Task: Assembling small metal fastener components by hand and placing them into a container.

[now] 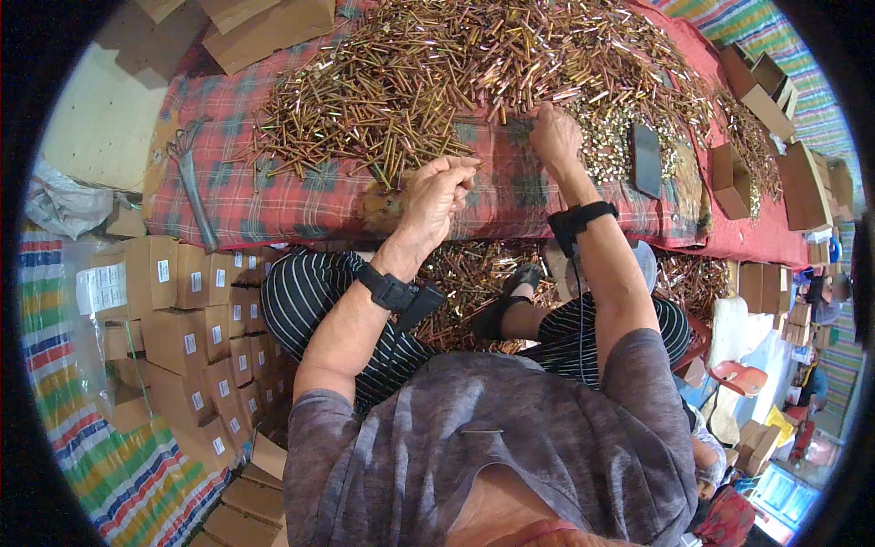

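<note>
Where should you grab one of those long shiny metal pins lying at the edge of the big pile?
Probably at its middle, pinched from above between thumb and fingertip. The brass pins are thin and lie flat on the checked cloth, so only the top side is free. The right hand reaches down onto them that way.

Brassy, coppery pins point(437, 73) cover a red plaid cloth point(273, 196).

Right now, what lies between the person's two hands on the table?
In the head view, between the left hand and the right hand lies a bare patch of the red plaid cloth. The pile of thin brass-coloured pins borders it on the far side.
</note>
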### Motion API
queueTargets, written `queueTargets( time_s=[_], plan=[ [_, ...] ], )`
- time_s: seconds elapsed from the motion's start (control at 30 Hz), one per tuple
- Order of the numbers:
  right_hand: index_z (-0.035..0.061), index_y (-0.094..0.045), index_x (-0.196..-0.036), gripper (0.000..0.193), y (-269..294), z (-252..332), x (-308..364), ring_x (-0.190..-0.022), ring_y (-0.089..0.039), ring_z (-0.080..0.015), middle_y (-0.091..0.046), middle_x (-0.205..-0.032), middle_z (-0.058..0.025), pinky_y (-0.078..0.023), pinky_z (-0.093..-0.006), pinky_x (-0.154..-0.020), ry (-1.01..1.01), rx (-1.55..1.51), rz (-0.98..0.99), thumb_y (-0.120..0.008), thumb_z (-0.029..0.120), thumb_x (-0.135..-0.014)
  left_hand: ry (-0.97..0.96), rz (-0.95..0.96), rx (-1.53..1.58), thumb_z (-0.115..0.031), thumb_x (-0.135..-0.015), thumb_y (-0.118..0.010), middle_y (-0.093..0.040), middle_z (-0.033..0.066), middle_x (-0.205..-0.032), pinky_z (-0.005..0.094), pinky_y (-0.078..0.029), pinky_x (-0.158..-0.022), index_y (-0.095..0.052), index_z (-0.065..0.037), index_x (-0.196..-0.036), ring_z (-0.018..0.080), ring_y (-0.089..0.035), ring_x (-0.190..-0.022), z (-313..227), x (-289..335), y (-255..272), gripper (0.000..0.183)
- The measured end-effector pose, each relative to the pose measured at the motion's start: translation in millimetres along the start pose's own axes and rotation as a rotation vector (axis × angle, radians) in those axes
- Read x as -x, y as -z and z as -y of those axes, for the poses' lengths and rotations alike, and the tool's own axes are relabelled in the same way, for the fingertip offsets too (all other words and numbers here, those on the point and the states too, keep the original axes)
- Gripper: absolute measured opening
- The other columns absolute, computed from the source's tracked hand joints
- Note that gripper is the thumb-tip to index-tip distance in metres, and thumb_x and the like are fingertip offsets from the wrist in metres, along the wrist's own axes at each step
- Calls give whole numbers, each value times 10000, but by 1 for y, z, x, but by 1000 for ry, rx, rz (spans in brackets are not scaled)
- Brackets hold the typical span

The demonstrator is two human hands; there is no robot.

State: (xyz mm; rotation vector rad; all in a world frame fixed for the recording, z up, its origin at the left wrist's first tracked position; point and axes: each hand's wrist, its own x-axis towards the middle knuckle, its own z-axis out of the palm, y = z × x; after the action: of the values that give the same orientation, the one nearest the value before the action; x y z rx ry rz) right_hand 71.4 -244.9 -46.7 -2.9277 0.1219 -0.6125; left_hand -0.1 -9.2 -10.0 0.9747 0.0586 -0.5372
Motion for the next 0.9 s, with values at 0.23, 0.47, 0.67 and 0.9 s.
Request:
queueTargets(
  time_s=[0.23,0.47,0.67,0.9],
  plan=[
    [-1,-575,-885,144,50,42,39,-663,-573,-117,-604,-719,-60,-461,-269,-582,-298,-1134,297,-571,137,-844,13,-21,49,-62,-815,-536,-497,4,-686,146,-264,-401,-555,-11,-885,12,-366,-486,-8,1,0,89],
    [-12,-552,-919,106,77,78,79,-676,-573,-110,-606,-794,-45,-481,-240,-636,-462,-1618,307,-575,72,-859,34,-5,52,-54,-803,-546,-486,2,-655,144,-260,-394,-558,-5,-866,13,-352,-475,-12,6,-7,81],
    [-1,-562,-918,84,87,93,92,-716,-566,-88,-611,-813,-36,-476,-223,-659,-317,-1577,198,-579,39,-847,33,25,25,-58,-793,-565,-483,-8,-627,144,-255,-380,-572,-4,-831,13,-343,-454,-12,7,-6,66],
    [-5,-570,-907,80,98,100,102,-717,-574,-91,-607,-791,-24,-475,-237,-622,-278,-1462,257,-582,48,-848,74,25,-75,-79,-769,-602,-490,-31,-620,144,-260,-384,-573,-48,-751,9,-390,-484,-14,14,-3,46]
  ],
)
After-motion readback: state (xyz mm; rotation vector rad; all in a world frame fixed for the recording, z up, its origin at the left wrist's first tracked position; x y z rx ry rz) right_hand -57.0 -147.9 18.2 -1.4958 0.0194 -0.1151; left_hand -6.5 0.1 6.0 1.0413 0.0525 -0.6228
